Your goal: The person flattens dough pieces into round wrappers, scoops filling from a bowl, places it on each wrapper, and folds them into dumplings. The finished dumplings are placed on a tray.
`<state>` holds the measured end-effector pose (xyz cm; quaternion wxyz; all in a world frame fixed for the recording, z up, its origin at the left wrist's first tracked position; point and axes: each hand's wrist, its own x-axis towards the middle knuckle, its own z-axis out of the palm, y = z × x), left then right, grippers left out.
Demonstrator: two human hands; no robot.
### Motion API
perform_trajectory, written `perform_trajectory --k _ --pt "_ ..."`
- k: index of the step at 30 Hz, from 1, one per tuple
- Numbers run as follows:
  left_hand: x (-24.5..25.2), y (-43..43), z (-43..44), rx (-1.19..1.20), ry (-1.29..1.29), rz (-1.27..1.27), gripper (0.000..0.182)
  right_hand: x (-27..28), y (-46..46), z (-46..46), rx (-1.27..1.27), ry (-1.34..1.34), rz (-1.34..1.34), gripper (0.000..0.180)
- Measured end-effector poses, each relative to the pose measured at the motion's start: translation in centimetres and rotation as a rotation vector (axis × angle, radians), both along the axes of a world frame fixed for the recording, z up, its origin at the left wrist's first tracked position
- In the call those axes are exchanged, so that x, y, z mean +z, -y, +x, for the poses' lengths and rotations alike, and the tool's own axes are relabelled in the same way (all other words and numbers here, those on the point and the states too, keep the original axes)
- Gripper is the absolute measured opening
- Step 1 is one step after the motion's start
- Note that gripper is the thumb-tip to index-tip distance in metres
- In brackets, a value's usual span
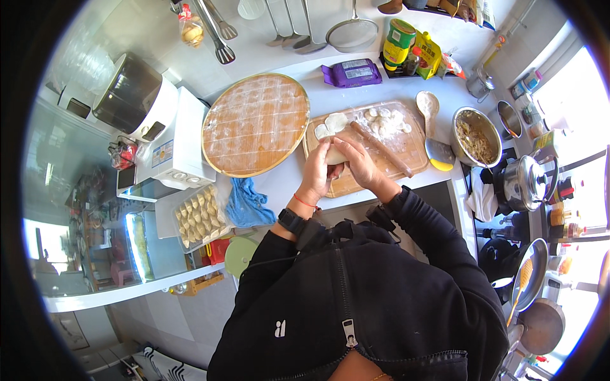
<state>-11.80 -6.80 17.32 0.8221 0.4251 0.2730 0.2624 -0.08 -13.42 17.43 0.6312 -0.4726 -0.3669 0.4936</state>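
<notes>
Both hands meet over the near part of a wooden cutting board [414, 157]. My left hand [315, 167] and my right hand [362, 163] close around a pale piece of dough [336, 155]. Fingers cover much of it, so its full shape is hidden. Just beyond my hands lie flat dough wrappers [336, 122]. Small floured dough pieces [385, 122] are heaped at the board's far side. A wooden rolling pin [381, 148] rests diagonally to the right of my right hand.
Left of the board sits a round, floured bamboo tray [255, 125]. A plastic container of dumplings [201, 216] and a blue cloth [249, 202] are nearer me. At right are a yellow-edged dough scraper [440, 153], a wooden spoon [428, 107] and a metal bowl of filling [476, 137].
</notes>
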Motion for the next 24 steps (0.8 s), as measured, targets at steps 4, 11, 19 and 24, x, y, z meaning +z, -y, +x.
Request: perform_trajectory --k 4,11,19,24 --pt "-0.6 0.1 0.3 -0.031 0.056 -0.117 0.042 -0.1 0.9 -0.8 -0.089 0.292 0.071 0.044" --pt "-0.7 0.7 -0.1 0.038 -0.024 -0.032 0.038 -0.7 0.1 -1.8 -0.093 -0.066 -0.121 0.038" --pt "-0.1 1.1 -1.0 0.057 0.046 0.011 0.035 -0.6 -0.2 -3.6 -0.271 0.158 0.094 0.033" --pt "-0.1 1.1 -1.4 0.093 0.057 0.043 0.036 -0.8 -0.5 -4.2 -0.281 0.183 0.140 0.034"
